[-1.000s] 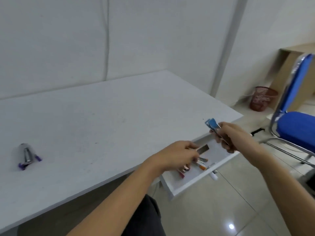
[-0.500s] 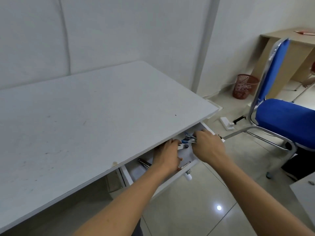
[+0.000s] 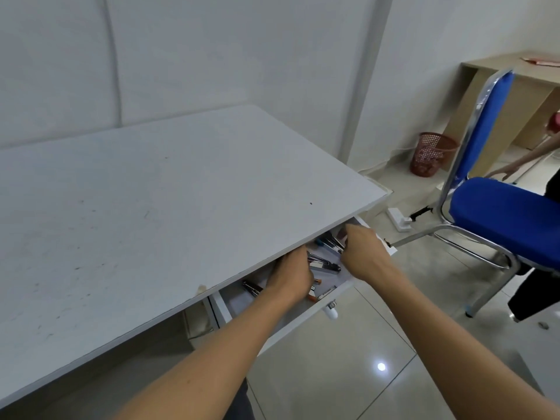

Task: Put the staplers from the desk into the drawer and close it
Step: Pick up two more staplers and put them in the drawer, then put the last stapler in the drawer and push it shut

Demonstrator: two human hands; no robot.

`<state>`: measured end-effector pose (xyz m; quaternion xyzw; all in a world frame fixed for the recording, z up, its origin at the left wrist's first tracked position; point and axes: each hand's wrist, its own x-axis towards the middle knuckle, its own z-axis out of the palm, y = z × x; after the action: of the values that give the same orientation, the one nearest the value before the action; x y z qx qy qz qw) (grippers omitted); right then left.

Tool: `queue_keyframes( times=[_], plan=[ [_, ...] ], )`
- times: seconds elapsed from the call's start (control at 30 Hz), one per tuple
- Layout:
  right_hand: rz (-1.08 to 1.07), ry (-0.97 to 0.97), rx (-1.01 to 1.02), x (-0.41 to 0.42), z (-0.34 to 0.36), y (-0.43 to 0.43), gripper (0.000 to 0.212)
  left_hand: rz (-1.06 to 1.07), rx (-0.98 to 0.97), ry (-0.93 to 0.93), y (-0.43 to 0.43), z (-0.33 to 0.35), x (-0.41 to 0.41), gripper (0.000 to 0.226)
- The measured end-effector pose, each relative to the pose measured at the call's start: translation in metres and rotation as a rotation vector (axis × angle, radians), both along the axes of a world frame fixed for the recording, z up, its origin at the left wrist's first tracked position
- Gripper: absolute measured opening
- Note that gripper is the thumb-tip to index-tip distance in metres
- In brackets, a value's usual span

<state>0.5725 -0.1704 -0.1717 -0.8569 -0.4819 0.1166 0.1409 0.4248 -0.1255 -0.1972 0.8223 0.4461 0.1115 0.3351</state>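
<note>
The white desk [image 3: 151,222] has its drawer [image 3: 291,328] pulled out under the right front edge. Several staplers lie inside: a silver one [image 3: 325,265] in the middle, a dark one [image 3: 252,288] at the left, an orange-tipped one [image 3: 313,296] near the front. My left hand [image 3: 291,274] is down in the drawer, its fingertips hidden beside the silver stapler. My right hand [image 3: 363,257] reaches in from the right, fingers closed on the rear of a blue-tipped stapler [image 3: 328,244] under the desk edge. No stapler shows on the visible desk top.
A blue chair [image 3: 500,213] with a chrome frame stands close on the right. A white power strip [image 3: 400,219] lies on the tiled floor. A red wastebasket [image 3: 430,156] sits by the wall, near a wooden desk [image 3: 515,95]. Another person's hand [image 3: 509,170] reaches in at far right.
My right hand brought the blue-tipped stapler down from above the drawer into it. The view swung right, so the purple stapler at the desk's left is out of frame.
</note>
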Motion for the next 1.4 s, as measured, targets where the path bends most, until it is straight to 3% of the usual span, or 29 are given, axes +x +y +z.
queue_keyframes(
  times=[0.13,0.3,0.4,0.63,1.0,1.23,1.3,1.4],
  plan=[
    [0.002,0.257,0.108,-0.009,0.023,-0.016,0.025,-0.073,0.032,-0.082,-0.023,0.016,-0.028,0.039],
    [0.093,0.758,0.189,-0.048,0.055,-0.03,0.017,-0.122,0.121,-0.104,-0.048,0.047,-0.066,0.027],
    [0.148,0.866,0.22,-0.079,0.07,-0.028,0.018,-0.052,0.142,-0.131,-0.052,0.067,-0.097,0.024],
    [0.318,0.849,0.23,-0.185,0.088,0.003,0.019,0.322,0.089,-0.305,-0.026,0.086,-0.218,0.014],
    [0.598,0.81,0.136,-0.378,0.089,0.046,0.021,0.712,0.141,-0.282,-0.024,0.091,-0.415,0.015],
    [0.662,0.567,0.159,-0.451,0.068,0.066,0.027,0.848,0.128,-0.257,-0.024,0.084,-0.483,0.018],
    [0.688,0.472,0.193,-0.469,0.062,0.071,0.037,0.849,0.106,-0.237,-0.022,0.079,-0.49,0.02],
    [0.887,0.132,0.159,-0.496,0.048,0.075,0.056,0.862,0.084,-0.239,-0.018,0.074,-0.497,0.021]
  ],
)
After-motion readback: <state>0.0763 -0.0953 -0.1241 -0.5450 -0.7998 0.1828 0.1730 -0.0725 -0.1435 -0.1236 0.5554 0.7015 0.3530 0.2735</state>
